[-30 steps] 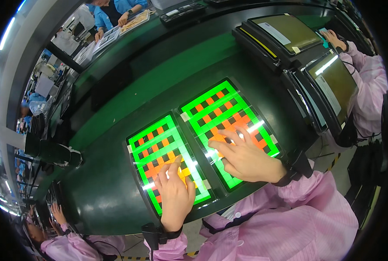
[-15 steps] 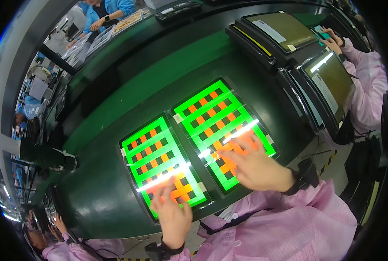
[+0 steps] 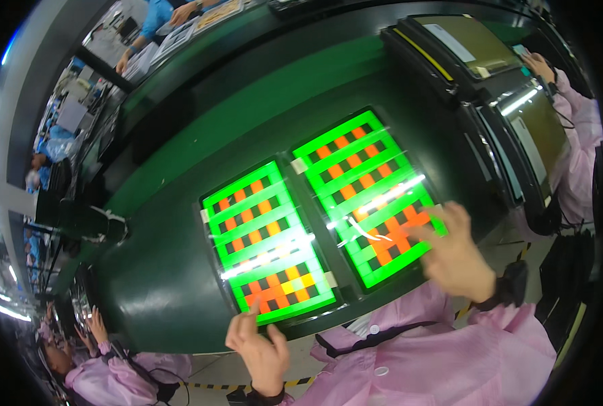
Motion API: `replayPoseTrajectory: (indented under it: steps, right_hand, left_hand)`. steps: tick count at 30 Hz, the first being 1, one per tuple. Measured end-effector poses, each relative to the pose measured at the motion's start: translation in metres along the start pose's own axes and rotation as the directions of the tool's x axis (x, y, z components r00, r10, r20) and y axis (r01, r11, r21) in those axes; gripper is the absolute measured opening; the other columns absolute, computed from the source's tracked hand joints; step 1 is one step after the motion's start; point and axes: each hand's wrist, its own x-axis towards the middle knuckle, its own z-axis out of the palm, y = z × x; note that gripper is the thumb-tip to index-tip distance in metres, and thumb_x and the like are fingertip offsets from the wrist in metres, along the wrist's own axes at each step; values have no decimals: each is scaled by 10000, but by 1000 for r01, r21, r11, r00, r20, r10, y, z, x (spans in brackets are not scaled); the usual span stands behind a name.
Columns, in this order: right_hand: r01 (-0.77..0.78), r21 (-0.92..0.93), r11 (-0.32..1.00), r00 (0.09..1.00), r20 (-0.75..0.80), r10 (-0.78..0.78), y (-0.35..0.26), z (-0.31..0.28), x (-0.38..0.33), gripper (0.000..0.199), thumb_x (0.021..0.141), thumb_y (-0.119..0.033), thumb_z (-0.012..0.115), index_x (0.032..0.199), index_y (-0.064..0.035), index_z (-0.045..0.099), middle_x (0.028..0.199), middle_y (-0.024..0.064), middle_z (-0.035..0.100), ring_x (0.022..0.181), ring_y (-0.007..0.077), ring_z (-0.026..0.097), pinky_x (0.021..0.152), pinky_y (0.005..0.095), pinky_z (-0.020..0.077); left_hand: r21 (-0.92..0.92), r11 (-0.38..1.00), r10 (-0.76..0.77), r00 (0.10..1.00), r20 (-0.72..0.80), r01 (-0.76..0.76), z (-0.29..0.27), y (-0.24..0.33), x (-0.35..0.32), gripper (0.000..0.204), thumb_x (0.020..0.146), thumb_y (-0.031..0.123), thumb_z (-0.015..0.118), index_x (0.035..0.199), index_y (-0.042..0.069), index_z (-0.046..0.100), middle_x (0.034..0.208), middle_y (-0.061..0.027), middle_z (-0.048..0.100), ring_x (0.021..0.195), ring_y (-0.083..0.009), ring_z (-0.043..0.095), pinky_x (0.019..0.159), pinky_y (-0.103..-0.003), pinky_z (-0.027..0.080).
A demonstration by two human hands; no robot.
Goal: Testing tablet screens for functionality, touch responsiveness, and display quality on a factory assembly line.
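Two flat touch screens lie side by side on the dark table mat, both lit with bright green bars and a grid of orange and black squares. At the left screen's (image 3: 261, 234) near edge is my left hand (image 3: 259, 350), its index finger stretched onto or just over the orange squares and the other fingers loosely bent. My right hand (image 3: 456, 258) is spread at the near right corner of the right screen (image 3: 368, 177), slightly blurred. Whether its fingertips touch the glass I cannot tell. Neither hand holds anything. Some yellow squares show low on the left screen.
Stacked dark-framed panels (image 3: 528, 132) stand at the right, beside another person's hand (image 3: 538, 68). A black cylindrical object (image 3: 88, 220) sits at the table's left. Other people's hands show at lower left (image 3: 97, 326) and upper left (image 3: 185, 12).
Both hands have moved off the middle of the screens toward their near edges, the right one also rightward. More yellow and orange squares are uncovered. The whole view has shifted slightly.
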Motion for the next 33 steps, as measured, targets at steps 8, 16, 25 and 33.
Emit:
replayPoseTrajectory:
  steps: [8, 16, 25, 33]
  right_hand:
    - [-257, 372, 892, 950, -70, 303, 18, -12, 0, 486, 717, -13, 446, 1201, -26, 493, 1212, 180, 488, 1229, 367, 336, 1064, 514, 185]
    - [-198, 334, 922, 942, -194, 273, 22, -13, 70, 442, 747, -11, 485, 1189, -28, 479, 1238, 223, 416, 1193, 405, 322, 1000, 485, 300]
    - [159, 162, 974, 968, -218, -122, 31, 20, 155, 368, 776, -92, 538, 1136, -20, 500, 1180, 151, 497, 1137, 377, 396, 990, 515, 297]
    - [141, 122, 983, 976, 152, -158, -20, -16, 19, 526, 725, -152, 606, 1202, 17, 462, 1068, 134, 577, 1139, 337, 445, 1007, 569, 268]
  left_hand:
    - [18, 997, 76, 993, -93, -75, -21, -13, 68, 474, 756, 21, 526, 1228, 14, 476, 1141, -159, 489, 1077, -323, 434, 950, -430, 271]
    - [25, 982, 183, 973, 138, -188, -14, -33, 136, 449, 789, 31, 496, 1231, -1, 416, 1213, -169, 462, 1121, -321, 415, 952, -417, 287]
    - [29, 999, -1, 857, 516, -16, -81, 14, 7, 637, 743, 122, 522, 1326, -56, 341, 1261, -194, 434, 1110, -357, 397, 947, -434, 304]
    - [-91, 964, 256, 965, 65, -250, -21, -19, 143, 513, 782, 14, 508, 1283, 7, 399, 1214, -165, 473, 1099, -324, 428, 929, -423, 313]
